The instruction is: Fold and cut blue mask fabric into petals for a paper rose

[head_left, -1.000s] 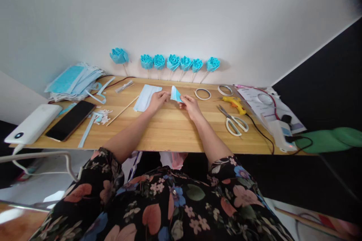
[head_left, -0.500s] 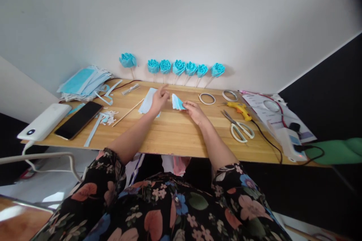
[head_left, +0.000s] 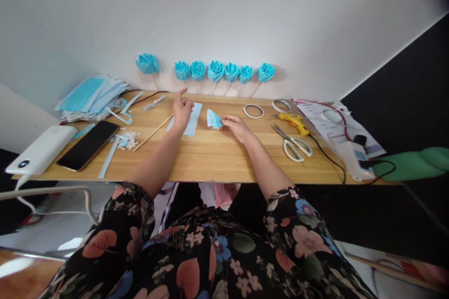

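Observation:
My right hand [head_left: 236, 127] pinches a small folded, pleated piece of blue mask fabric [head_left: 213, 119] against the wooden table [head_left: 210, 154]. My left hand [head_left: 181, 108] hovers over a flat light-blue mask piece [head_left: 194, 120] with its fingers apart and the index finger raised; it holds nothing. A thin wooden stick [head_left: 153, 132] lies just left of that hand. Several finished blue fabric roses on sticks [head_left: 215, 71] lean against the white wall behind.
A stack of blue masks [head_left: 91, 97], a black phone [head_left: 87, 145], a white power bank [head_left: 40, 149] and cut strips [head_left: 122, 142] lie left. Tape rolls [head_left: 252, 110], a yellow glue gun [head_left: 293, 122], white scissors [head_left: 293, 144] and cables lie right.
My left hand let go of the folded piece and moved left over the flat mask piece, fingers spreading. My right hand kept the folded piece and lowered it to the table.

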Available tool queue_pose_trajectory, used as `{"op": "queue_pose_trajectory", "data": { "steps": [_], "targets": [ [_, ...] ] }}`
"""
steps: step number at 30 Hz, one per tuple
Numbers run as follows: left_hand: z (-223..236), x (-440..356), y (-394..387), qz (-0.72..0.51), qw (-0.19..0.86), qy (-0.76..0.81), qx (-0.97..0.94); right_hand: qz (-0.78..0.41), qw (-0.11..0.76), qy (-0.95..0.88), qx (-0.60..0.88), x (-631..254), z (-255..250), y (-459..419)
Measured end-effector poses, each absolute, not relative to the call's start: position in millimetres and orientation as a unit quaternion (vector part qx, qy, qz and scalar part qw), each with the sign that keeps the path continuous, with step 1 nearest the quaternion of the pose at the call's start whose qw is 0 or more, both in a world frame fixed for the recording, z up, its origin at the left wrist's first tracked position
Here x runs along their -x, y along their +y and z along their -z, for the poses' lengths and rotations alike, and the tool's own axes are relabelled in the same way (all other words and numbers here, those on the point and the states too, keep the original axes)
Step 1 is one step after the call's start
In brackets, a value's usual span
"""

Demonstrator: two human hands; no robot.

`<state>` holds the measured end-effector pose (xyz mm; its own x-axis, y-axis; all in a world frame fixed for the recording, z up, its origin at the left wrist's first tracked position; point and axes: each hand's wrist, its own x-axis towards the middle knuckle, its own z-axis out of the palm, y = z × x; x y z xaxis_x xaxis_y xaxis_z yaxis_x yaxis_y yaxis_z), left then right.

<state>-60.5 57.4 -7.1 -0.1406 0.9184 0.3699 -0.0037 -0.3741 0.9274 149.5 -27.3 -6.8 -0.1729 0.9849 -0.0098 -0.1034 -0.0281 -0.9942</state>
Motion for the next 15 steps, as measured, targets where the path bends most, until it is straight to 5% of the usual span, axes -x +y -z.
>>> {"op": "queue_pose_trajectory", "data": {
  "steps": [8,15],
  "targets": [
    [9,49,47,-0.556,0.343,0.422,-0.629,-0.595,0.438,-0.561,0.373,-151,1,-34],
    [-1,37,31,-0.521,0.468,0.347,-0.624,-0.517,0.549,-0.477,0.452,-151,0,-24]
  ]
}}
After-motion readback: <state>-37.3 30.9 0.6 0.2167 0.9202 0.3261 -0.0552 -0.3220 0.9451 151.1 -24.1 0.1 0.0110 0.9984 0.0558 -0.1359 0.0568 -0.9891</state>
